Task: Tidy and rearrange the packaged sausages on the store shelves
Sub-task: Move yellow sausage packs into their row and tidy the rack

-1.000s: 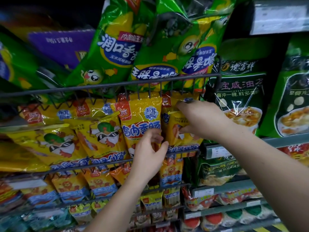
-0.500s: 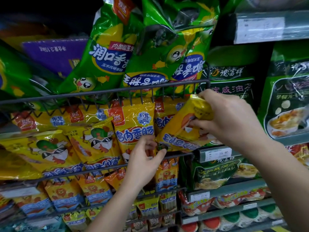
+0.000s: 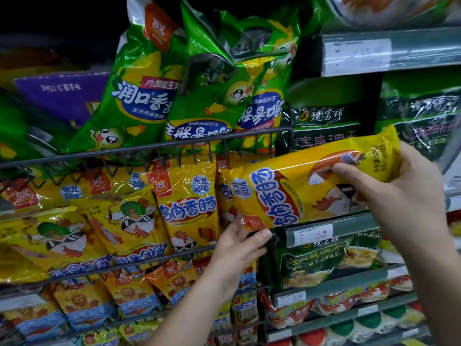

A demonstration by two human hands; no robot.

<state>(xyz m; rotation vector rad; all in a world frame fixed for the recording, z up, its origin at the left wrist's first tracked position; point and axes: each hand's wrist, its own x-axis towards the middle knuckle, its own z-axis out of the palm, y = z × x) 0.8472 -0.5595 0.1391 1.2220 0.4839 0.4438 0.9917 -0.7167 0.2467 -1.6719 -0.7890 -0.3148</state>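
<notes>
A yellow chicken sausage pack [image 3: 294, 188] lies sideways in front of the middle wire rack [image 3: 154, 259], out of the row. My right hand [image 3: 399, 196] is shut on its right end. My left hand [image 3: 237, 243] touches its lower left corner at the rack's front rail, fingers curled under it. More yellow chicken sausage packs [image 3: 189, 208] stand upright in the rack to the left, some tilted [image 3: 62, 236]. Green corn sausage packs [image 3: 139, 96] lean in the rack above, one of them upside down [image 3: 252, 101].
Orange lion-print sausage packs [image 3: 129, 298] fill the rack below. Dark green instant-food bags [image 3: 324, 121] sit on shelves to the right, with a price tag strip [image 3: 321, 232] under the held pack. A purple box [image 3: 59, 96] lies upper left.
My right hand has pulled the yellow pack out of the rack and swung it right and sideways. My left hand has shifted right to the pack's lower corner.
</notes>
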